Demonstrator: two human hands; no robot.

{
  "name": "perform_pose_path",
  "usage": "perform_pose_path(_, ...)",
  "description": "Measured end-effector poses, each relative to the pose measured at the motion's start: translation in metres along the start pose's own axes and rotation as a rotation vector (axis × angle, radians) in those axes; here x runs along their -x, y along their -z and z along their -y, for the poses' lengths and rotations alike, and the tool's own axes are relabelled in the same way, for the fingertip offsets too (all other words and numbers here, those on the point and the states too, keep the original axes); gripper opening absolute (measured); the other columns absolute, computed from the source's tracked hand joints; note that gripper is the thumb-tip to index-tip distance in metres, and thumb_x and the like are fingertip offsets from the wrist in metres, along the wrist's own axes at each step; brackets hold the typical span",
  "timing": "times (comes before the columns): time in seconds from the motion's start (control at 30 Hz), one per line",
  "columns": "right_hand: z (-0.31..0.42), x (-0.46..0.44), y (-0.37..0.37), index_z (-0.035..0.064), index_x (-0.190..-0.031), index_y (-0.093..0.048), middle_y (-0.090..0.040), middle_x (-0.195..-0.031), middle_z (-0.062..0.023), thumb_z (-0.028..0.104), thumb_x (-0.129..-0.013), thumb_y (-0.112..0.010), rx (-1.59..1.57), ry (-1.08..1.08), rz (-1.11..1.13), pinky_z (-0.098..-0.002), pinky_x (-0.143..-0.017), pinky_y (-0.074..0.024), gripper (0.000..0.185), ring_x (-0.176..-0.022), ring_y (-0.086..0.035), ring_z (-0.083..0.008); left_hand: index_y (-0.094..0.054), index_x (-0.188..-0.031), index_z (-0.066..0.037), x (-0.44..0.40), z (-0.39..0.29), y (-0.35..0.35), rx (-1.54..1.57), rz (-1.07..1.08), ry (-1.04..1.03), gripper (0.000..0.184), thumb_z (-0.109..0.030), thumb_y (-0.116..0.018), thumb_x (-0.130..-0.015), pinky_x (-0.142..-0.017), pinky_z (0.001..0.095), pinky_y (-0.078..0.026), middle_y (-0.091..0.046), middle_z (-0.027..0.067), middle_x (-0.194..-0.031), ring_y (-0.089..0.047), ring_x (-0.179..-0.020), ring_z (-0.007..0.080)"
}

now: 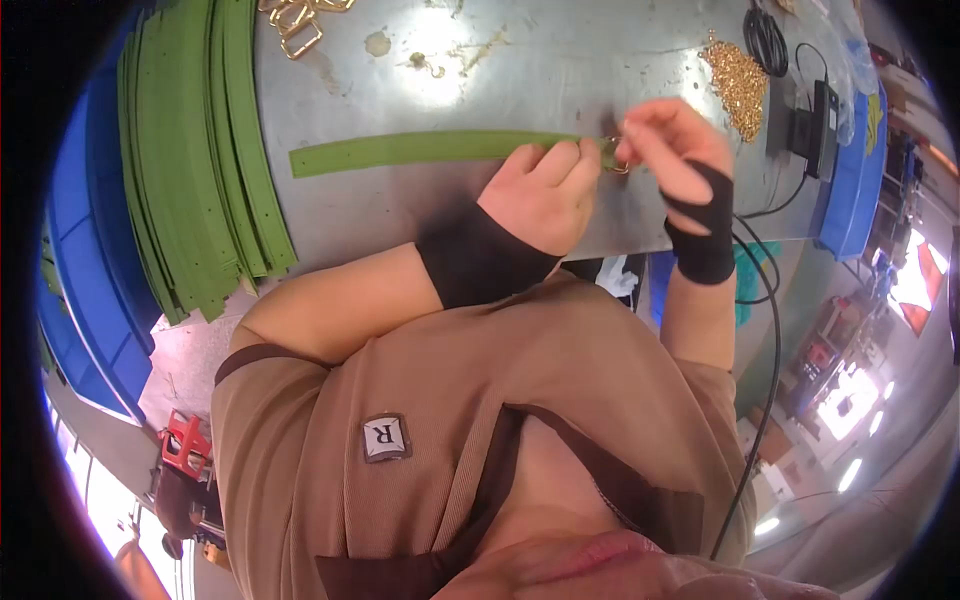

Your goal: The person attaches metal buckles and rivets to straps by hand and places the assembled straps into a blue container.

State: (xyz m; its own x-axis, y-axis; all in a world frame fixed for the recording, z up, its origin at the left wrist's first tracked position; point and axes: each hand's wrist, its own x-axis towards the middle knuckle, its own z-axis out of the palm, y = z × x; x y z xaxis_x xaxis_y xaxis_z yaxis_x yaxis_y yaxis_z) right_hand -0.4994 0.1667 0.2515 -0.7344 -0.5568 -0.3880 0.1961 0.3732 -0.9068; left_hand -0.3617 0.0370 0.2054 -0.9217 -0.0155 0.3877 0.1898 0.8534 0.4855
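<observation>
A long green strap (400,150) lies across the metal table, its right end at my hands. My left hand (545,195) is closed over that end, the fingers curled around it. At the strap's tip, between my two hands, sits a gold-coloured metal buckle (620,168), partly covered by fingers. My right hand (680,150) is just right of the buckle. Its thumb and fingertips are pinched together above the buckle, and what they hold is too small to make out. Black wrist supports cover both wrists.
A stack of green straps (195,150) fills the table's left side. Several gold buckles (300,35) lie at the upper left. A heap of small gold-coloured metal pieces (738,88) is at the right, near coiled black cable (766,42) and a black adapter (824,130). Blue bins (850,190) flank the table.
</observation>
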Motion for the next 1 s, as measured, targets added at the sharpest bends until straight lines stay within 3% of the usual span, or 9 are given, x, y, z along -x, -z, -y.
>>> perform_pose_path(0.13, -0.011, 0.022, -0.005, -0.0002, -0.098, -0.068, -0.066, -0.087, -0.0030, 0.002, -0.091, -0.064, 0.056, -0.051, 0.036, -0.0211, -0.066, -0.0461, 0.009, -0.072, -0.059, -0.0081, -0.068, -0.101, 0.004, 0.002, -0.001, -0.004, -0.009, -0.001, 0.012, 0.029, -0.012, -0.061, -0.077, -0.078, 0.0319, -0.049, -0.060, 0.0124, -0.120, -0.058, -0.095, 0.0218)
perform_pose_path(0.2, -0.010, 0.019, -0.007, 0.0002, -0.093, -0.069, -0.063, -0.089, -0.0030, -0.001, -0.087, -0.066, 0.435, 0.286, 0.023, -0.0212, -0.064, -0.0447, 0.007, -0.069, -0.057, -0.0076, -0.069, -0.100, 0.004, 0.003, 0.000, -0.006, -0.010, -0.041, 0.027, 0.029, -0.012, -0.061, -0.078, -0.079, 0.0320, -0.050, -0.060, 0.0121, -0.120, -0.058, -0.095, 0.0219)
perform_pose_path(0.43, -0.007, 0.010, -0.004, 0.0005, -0.090, -0.070, -0.061, -0.090, -0.0037, -0.003, -0.084, -0.067, 0.445, 0.148, 0.040, -0.0221, -0.062, -0.0445, 0.008, -0.068, -0.055, -0.0079, -0.068, -0.103, 0.005, 0.003, -0.002, -0.004, -0.024, -0.044, 0.063, 0.026, -0.008, -0.063, -0.080, -0.079, 0.0293, -0.050, -0.062, 0.0106, -0.116, -0.059, -0.094, 0.0194)
perform_pose_path(0.73, -0.001, 0.001, 0.000, 0.0019, -0.088, -0.069, -0.061, -0.088, -0.0041, -0.004, -0.082, -0.068, 0.568, 0.199, 0.134, -0.0230, -0.062, -0.0442, 0.009, -0.068, -0.054, -0.0089, -0.068, -0.104, 0.006, 0.004, 0.000, -0.007, 0.037, -0.039, 0.112, 0.028, -0.007, -0.064, -0.079, -0.079, 0.0286, -0.049, -0.063, 0.0102, -0.113, -0.059, -0.093, 0.0187)
perform_pose_path(1.0, 0.004, -0.003, -0.002, 0.0019, -0.086, -0.067, -0.057, -0.083, -0.0026, -0.002, -0.082, -0.067, 0.568, 0.096, 0.161, -0.0230, -0.060, -0.0410, 0.006, -0.066, -0.050, -0.0089, -0.068, -0.103, 0.006, 0.003, 0.000, -0.007, 0.068, -0.036, 0.131, 0.028, -0.007, -0.064, -0.078, -0.079, 0.0281, -0.049, -0.064, 0.0107, -0.113, -0.058, -0.095, 0.0188)
